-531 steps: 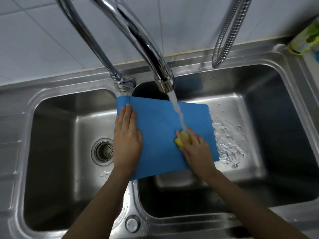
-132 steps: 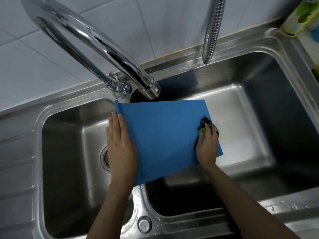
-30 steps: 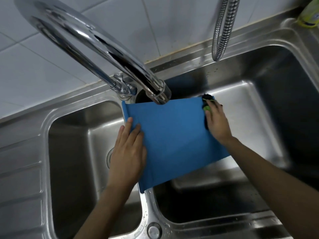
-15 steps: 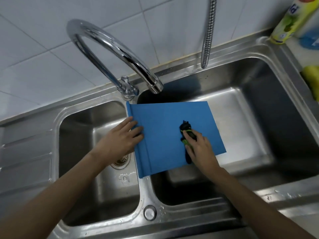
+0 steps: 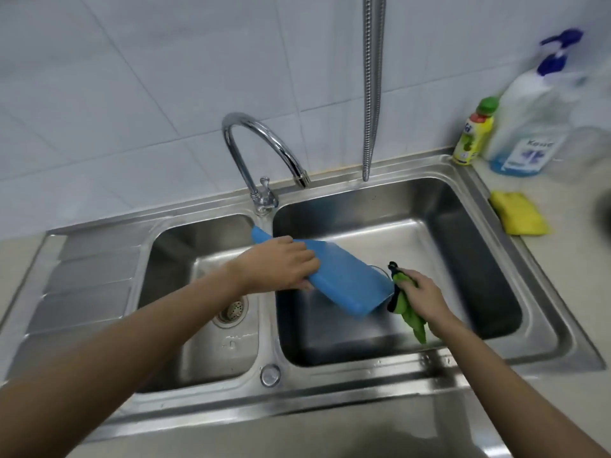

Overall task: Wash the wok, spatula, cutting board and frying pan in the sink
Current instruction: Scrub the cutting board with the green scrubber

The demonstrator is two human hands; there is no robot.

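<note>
The blue cutting board [image 5: 344, 279] is tilted up on edge over the right basin of the steel double sink [image 5: 542, 328]. My left hand [image 5: 281, 266] grips its upper left part, fingers curled over the edge. My right hand [image 5: 420, 292] holds a green and black cloth [image 5: 408, 314] just off the board's lower right corner. The tap [image 5: 264, 150] is off. No wok, spatula or frying pan is in view.
A yellow sponge [image 5: 517, 213] lies on the counter right of the sink. A green-capped bottle [image 5: 472, 133] and a white pump bottle [image 5: 525, 117] stand at the back right. A metal hose [image 5: 372, 87] hangs over the right basin. The left basin has a drain [image 5: 233, 310].
The board has been lifted from lying flat across the divider to tilted on edge. My right hand with the cloth has come off the board's face. The view has pulled back.
</note>
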